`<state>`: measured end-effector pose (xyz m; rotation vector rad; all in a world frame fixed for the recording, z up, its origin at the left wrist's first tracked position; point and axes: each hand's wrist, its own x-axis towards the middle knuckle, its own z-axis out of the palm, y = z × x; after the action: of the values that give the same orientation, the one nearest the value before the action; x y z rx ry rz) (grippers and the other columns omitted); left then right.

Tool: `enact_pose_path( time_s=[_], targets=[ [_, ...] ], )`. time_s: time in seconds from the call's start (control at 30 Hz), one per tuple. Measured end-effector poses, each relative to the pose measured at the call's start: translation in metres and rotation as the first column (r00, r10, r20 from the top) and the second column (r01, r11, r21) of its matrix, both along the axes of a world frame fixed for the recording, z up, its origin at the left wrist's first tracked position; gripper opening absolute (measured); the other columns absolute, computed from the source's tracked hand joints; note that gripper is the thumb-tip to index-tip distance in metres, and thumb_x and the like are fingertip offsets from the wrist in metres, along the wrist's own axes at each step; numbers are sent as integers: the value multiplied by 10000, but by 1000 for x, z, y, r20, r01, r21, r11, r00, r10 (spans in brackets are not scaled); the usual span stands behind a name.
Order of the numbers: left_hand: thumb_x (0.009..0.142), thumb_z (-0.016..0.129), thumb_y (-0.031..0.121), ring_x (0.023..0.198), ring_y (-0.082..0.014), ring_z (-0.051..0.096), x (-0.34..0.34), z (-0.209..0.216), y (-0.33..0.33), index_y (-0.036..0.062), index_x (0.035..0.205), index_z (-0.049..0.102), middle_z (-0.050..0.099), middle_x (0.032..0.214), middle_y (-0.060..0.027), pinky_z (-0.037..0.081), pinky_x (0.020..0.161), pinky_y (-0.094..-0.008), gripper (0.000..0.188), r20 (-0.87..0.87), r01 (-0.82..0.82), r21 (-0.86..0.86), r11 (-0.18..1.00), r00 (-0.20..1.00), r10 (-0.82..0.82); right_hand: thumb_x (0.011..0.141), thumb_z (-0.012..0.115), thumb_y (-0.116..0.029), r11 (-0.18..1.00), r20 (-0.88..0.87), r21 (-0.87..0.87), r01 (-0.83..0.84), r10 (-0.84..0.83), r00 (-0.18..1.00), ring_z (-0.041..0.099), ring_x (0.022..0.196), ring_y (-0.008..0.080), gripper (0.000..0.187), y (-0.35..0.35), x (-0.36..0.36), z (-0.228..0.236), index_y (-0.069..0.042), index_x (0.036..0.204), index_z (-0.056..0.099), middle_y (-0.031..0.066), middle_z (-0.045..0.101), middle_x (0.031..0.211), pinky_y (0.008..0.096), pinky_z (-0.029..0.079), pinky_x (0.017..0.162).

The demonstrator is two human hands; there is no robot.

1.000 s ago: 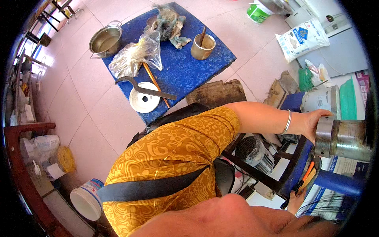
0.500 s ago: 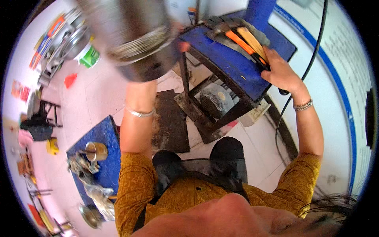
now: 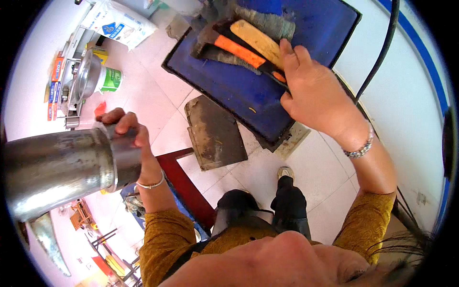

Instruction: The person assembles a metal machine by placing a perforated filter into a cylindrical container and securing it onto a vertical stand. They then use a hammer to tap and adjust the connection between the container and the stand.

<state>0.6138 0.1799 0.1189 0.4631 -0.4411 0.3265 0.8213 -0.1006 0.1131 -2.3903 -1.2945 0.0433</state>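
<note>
A large scuffed metal cylinder (image 3: 57,165) lies almost level at the left, its outer end cut off by the picture's edge. My left hand (image 3: 122,126) is closed round its narrower dark end, fingers curled over the top. On a blue-topped bench, my right hand (image 3: 318,93) is closed at the end of an orange-and-black handled tool (image 3: 241,53); the tool's head is hard to make out. Beside that handle lies a wooden handle (image 3: 258,42), touching or very near my fingertips. Grey knitted gloves or cloth (image 3: 267,23) lie under and behind the handles.
The blue bench top (image 3: 229,95) has a raised dark rim. A black cable (image 3: 382,52) hangs along the wall at right. On the floor lies a dirty dark board (image 3: 215,131). Basins and a green-and-white bucket (image 3: 111,80) stand at far left; a white sack (image 3: 119,28) is behind.
My left hand has swung the cylinder down and left, from overhead to nearly level. The view has shifted closer to the bench; my right hand stays at the handles.
</note>
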Motion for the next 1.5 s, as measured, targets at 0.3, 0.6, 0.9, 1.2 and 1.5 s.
enact_pose_path(
  time_s=[0.3, 0.6, 0.9, 1.2, 1.5],
  targets=[
    [827, 626, 305, 1205, -350, 428, -19, -15, -1, 28, 1232, 468, 477, 1277, -158, 412, 955, -509, 516, -355, -310, -17, 951, 890, 284, 728, 568, -29, 988, 55, -147, 49, -41, 998, 639, 764, 354, 483, 17, 3, 9, 159, 1151, 431, 253, 565, 961, 373, 546, 668],
    [862, 511, 55, 571, -225, 572, -219, -33, -143, -1, 996, 540, 556, 676, -95, 458, 481, -340, 148, -987, -86, -135, 987, -76, -141, 761, 572, -104, 934, 121, -357, 20, 25, 992, 663, 795, 328, 158, 36, 10, 36, 10, 833, 654, 189, 659, 823, 414, 545, 663],
    [825, 546, 140, 432, -122, 389, -401, -44, -126, 12, 861, 578, 525, 654, -62, 265, 345, -276, 137, -749, 213, 102, 972, -626, 216, 840, 532, -228, 969, -3, -247, -10, 9, 1000, 600, 878, 414, 259, 35, 9, 56, -24, 995, 574, 243, 622, 921, 485, 492, 750],
    [831, 501, 208, 588, -325, 622, -425, -148, -113, 8, 857, 656, 609, 614, -126, 491, 544, -408, 255, -126, 962, 265, -72, 108, 986, 832, 608, -270, 995, -339, 18, 103, -91, 937, 616, 741, 384, 260, -19, -75, 83, -31, 920, 556, 176, 626, 773, 444, 478, 639],
    [818, 579, 487, 1145, -325, 508, -370, -173, -91, 74, 1136, 569, 520, 1228, -164, 430, 942, -396, 521, -190, 955, -271, 124, -180, 965, 810, 652, -163, 958, -693, -184, 222, -286, 662, 531, 505, 342, 222, -95, -145, 84, -18, 827, 485, 151, 495, 564, 378, 407, 469]
  ],
)
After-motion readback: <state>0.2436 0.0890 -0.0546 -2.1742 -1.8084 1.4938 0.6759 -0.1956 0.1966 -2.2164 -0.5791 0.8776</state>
